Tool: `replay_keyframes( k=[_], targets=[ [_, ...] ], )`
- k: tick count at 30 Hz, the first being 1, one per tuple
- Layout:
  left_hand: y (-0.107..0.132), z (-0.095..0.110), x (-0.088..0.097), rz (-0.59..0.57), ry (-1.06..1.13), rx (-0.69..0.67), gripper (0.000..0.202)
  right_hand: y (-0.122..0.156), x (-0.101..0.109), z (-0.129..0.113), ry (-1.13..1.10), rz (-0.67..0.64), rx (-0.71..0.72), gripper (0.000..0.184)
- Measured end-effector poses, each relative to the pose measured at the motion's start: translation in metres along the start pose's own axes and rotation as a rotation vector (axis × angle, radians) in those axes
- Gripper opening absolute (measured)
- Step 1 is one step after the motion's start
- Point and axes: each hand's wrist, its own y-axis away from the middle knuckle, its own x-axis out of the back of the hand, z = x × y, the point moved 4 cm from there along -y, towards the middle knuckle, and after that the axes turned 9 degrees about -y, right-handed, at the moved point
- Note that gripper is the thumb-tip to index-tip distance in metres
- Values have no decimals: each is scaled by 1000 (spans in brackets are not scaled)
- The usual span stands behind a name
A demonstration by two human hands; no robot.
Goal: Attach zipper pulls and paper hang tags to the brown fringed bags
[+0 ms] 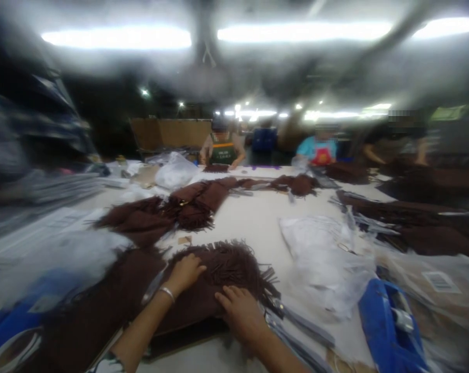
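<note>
White counter [250, 223] carries a brown fringed cloth [197, 303] at near centre, between heaped material left and right. Right hand [244, 313] lies on the cloth, fingers slightly spread; left hand [185, 273] touches its left part, fingers loosely bent, pinching or not: cannot tell.

My soft, fringed fabric piece [195, 305] is plain dark brown, matching the long heap of fringed brown cloth [209, 197] beyond it, and my thin wristband [167, 294] is silvery white. Around me I see a flat off-white tabletop [253, 215], a filmy milky-white plastic bag [315, 254] and a chunky bright-blue plastic holder [376, 316]. Across from me, a dark green cloth apron [222, 153] has orange trim and pale lettering, and a red apron [323, 156] sits against light-blue sleeves [306, 147].
</note>
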Motion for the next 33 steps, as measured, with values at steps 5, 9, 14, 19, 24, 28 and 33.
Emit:
replay_keyframes(
  k=[5,9,14,19,24,28,33],
  targets=[
    [15,0,2,-94,-101,-62,29,2,-7,13,90,118,-16,39],
    [17,-4,4,-156,-99,-62,25,10,-25,15,170,209,11,39],
    [-12,-1,25,-131,-45,-125,21,9,-26,15,190,258,8,39],
    [-54,8,21,-119,-21,-151,24,3,-29,12,107,127,-114,55],
    [-52,17,-19,-91,-53,-144,41,15,-26,-2,-8,25,68,99],
    [-44,19,-34,2,-136,-133,41,19,-17,-6,-26,44,17,88],
    [-45,36,-41,95,-236,-162,41,29,-20,-10,-18,115,-31,80]
  ],
)
